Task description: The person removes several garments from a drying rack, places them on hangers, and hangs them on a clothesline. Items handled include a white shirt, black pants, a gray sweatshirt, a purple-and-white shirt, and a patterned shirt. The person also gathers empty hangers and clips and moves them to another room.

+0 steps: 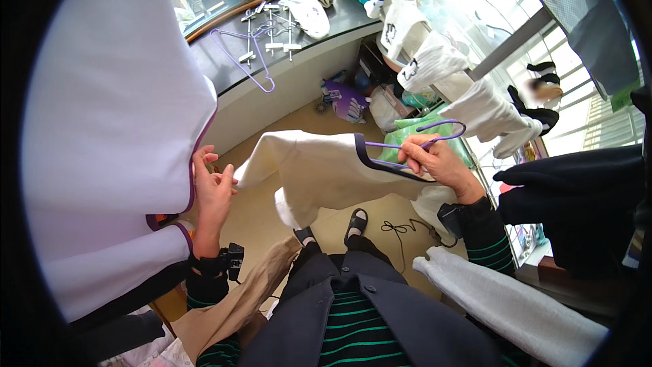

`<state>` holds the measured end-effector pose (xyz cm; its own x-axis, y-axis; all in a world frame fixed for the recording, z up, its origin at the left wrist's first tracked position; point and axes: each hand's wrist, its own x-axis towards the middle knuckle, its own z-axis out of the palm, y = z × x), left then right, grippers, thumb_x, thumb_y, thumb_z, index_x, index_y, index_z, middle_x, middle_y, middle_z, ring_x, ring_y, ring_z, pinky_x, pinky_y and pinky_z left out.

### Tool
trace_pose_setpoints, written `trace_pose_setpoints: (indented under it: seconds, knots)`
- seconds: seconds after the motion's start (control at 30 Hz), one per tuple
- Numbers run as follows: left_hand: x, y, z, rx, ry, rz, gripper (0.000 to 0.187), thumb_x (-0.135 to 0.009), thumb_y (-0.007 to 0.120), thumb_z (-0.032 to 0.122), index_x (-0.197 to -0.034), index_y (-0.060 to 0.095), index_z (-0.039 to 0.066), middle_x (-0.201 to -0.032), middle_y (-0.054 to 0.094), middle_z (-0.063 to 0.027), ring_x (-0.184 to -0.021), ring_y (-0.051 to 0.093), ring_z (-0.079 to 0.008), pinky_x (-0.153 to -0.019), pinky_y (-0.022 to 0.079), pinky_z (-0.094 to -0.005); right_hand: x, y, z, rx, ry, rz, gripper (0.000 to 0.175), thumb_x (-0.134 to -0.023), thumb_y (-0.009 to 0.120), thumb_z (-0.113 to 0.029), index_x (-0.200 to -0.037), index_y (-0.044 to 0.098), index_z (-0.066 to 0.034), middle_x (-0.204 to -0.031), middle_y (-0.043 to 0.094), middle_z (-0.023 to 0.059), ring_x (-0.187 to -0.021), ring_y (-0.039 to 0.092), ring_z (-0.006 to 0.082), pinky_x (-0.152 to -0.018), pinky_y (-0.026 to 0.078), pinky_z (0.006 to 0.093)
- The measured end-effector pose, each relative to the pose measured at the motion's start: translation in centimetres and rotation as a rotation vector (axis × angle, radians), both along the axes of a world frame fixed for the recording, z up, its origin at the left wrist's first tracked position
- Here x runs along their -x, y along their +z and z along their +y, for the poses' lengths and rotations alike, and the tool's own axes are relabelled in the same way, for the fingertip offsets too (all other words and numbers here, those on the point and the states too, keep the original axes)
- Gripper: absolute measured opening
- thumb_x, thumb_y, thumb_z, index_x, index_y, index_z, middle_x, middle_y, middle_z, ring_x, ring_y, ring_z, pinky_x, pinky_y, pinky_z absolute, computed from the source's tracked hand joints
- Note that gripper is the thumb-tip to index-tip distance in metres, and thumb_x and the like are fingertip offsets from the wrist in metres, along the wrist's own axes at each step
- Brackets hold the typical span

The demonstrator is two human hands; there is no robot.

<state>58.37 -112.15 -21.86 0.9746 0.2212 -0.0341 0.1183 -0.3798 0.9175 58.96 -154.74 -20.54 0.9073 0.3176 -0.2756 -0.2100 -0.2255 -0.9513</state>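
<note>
My right hand (pixel 433 160) grips a purple hanger (pixel 448 130) just below its hook. The hanger's arms run through the dark-trimmed neckline of a white garment (pixel 326 173), which stretches leftward in front of me above the floor. At the garment's far left tip is my left hand (pixel 214 186), its fingers apart and close against the cloth edge. A large white cloth with purple edging (pixel 117 102) hangs directly beside that hand on the left.
On the dark sill (pixel 214 63) lie another purple hanger (pixel 267 71), several clip hangers (pixel 270 30) and a white cloth item (pixel 308 12). White socks (pixel 438 58) hang along the right. Bags, including a purple one (pixel 346 102), sit below the sill. A cord (pixel 402 229) lies on the floor.
</note>
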Motion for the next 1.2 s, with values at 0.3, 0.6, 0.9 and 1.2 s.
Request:
trace_pose_setpoints:
  seconds: [0.3,0.6,0.9,1.2]
  knots:
    - [2.5,-0.3,1.1,-0.117,-0.27,0.182,0.021,-0.09,0.065,0.008,-0.109,0.06,0.001,-0.102,0.064,-0.0096,-0.064,0.062,-0.0149,-0.058,0.05,-0.0287,-2.3,-6.4,7.9,0.27,0.114,-0.178,0.022,-0.096,0.064,-0.023,-0.095,0.066,-0.0009,-0.065,0.052,0.008,-0.06,0.045,0.0144,-0.056,0.04,0.0322]
    - [7.9,-3.1,6.5,-0.162,-0.252,0.391,0.021,-0.093,0.064,0.015,-0.107,0.064,-0.001,-0.091,0.069,-0.0088,-0.065,0.065,-0.0132,-0.059,0.05,-0.0281,-7.2,-9.2,9.8,0.406,-0.04,-0.274,0.019,-0.099,0.058,-0.014,-0.091,0.07,-0.0014,-0.066,0.052,-0.0061,-0.061,0.043,0.0042,-0.054,0.036,0.0233]
    - [12.6,-4.3,7.1,-0.304,-0.088,0.395,0.022,-0.091,0.064,0.022,-0.099,0.069,0.002,-0.086,0.069,-0.0132,-0.071,0.066,-0.0264,-0.067,0.051,-0.0365,-7.0,-13.1,11.9,0.154,0.139,-0.161,0.013,-0.098,0.06,-0.01,-0.096,0.071,-0.0032,-0.064,0.042,-0.01,-0.057,0.032,0.0002,-0.049,0.024,0.0206]
    - [16.9,-2.6,6.8,-0.469,0.05,0.401,0.022,-0.09,0.066,0.023,-0.098,0.073,0.004,-0.091,0.071,-0.0146,-0.073,0.069,-0.0289,-0.068,0.053,-0.0381,-6.9,-15.9,14.1,0.225,0.371,-0.247,0.016,-0.098,0.061,-0.013,-0.095,0.069,0.0001,-0.064,0.045,-0.0042,-0.059,0.039,0.0049,-0.051,0.03,0.0255]
